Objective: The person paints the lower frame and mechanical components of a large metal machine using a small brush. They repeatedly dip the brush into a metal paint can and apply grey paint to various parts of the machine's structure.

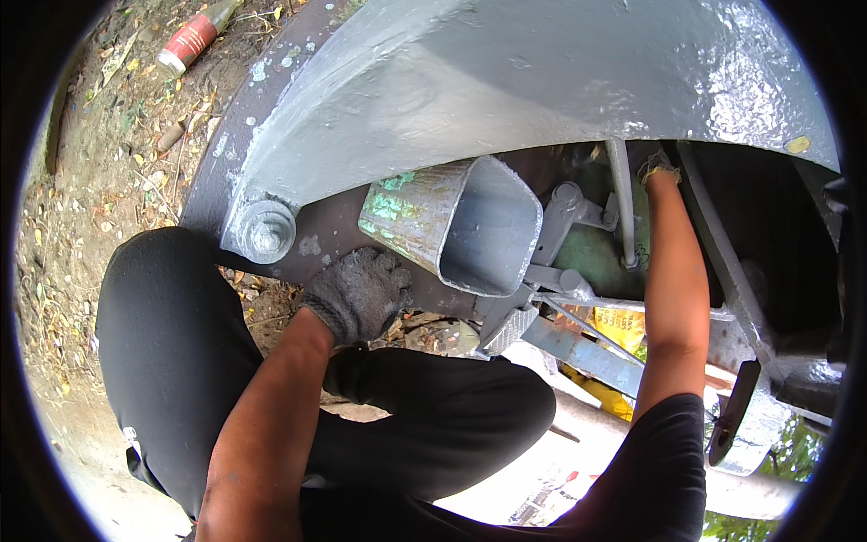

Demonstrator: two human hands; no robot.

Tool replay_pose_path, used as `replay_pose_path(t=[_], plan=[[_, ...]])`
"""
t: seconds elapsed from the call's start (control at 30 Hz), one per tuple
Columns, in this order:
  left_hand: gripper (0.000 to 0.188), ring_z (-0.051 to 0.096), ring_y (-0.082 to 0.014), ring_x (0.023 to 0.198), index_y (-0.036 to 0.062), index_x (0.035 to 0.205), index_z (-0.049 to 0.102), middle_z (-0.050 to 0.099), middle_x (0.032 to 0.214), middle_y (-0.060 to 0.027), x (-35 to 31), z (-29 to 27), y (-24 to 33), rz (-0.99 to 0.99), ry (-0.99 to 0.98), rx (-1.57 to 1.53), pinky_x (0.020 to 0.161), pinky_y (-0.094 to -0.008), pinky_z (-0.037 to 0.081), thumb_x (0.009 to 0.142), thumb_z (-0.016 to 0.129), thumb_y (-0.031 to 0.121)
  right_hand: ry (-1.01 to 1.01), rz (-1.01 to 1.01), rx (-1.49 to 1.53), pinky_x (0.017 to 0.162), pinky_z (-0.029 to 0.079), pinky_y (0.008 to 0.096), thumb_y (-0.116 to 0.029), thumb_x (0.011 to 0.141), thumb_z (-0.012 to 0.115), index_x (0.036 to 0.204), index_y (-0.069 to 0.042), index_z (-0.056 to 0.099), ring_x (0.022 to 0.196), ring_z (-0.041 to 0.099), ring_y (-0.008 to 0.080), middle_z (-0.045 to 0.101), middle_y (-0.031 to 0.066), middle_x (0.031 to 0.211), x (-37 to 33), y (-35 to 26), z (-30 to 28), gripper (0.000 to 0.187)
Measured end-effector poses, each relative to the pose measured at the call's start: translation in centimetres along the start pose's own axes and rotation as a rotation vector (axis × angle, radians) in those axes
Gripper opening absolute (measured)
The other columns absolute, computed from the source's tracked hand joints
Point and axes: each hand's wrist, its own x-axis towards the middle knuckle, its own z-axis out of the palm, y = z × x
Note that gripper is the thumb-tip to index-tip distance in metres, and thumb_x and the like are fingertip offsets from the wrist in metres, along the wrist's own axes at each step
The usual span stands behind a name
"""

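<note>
My left hand (358, 294), in a dark grey knitted glove, leans on the edge of a dark metal base plate (339, 226), its fingers bent over the edge. Just beyond it lies a tapered, square-mouthed metal chute (495, 226), grey with green patches, its mouth facing right. My right arm reaches far forward between grey metal bars. The right hand (660, 168), gloved too, is mostly lost in the shadow under a large curved grey housing (506, 81); its fingers and anything they hold are hidden. The housing's paint is glossy, wet-looking at right.
A round grey boss (262, 232) sits at the housing's left corner. A slanted bar (727, 253) and a footplate-like bracket (508, 329) stand near my arms and knees. A bottle with a red label (194, 41) lies on leaf-strewn soil at far left. Yellow material (619, 323) shows below the frame.
</note>
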Motion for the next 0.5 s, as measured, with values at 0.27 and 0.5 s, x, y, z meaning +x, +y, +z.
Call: replay_pose_path(t=[0.27, 0.5], plan=[[0.031, 0.062, -0.0296, 0.125, 0.0108, 0.116, 0.077, 0.07, 0.126, -0.0101, 0.1, 0.1, 0.1, -0.021, 0.031, 0.027, 0.111, -0.0443, 0.049, 0.096, 0.057, 0.023, -0.229, -0.394, -0.307, 0.134, 0.019, 0.0507, -0.039, 0.103, 0.049, 0.114, -0.004, 0.079, 0.121, 0.069, 0.0413, 0.076, 0.0256, 0.114, -1.4, -0.1, 2.6, 0.047], [0.03, 0.062, -0.0296, 0.125, 0.0123, 0.115, 0.077, 0.07, 0.126, -0.009, 0.0, 0.7, 0.1, -0.028, 0.041, -0.012, 0.112, -0.0444, 0.048, 0.097, 0.057, 0.024, -0.215, -0.398, -0.271, 0.133, 0.019, 0.0508, -0.038, 0.103, 0.049, 0.114, -0.004, 0.079, 0.12, 0.069, 0.041, 0.076, 0.0254, 0.113, -0.4, -1.5, 2.0, 0.046]])
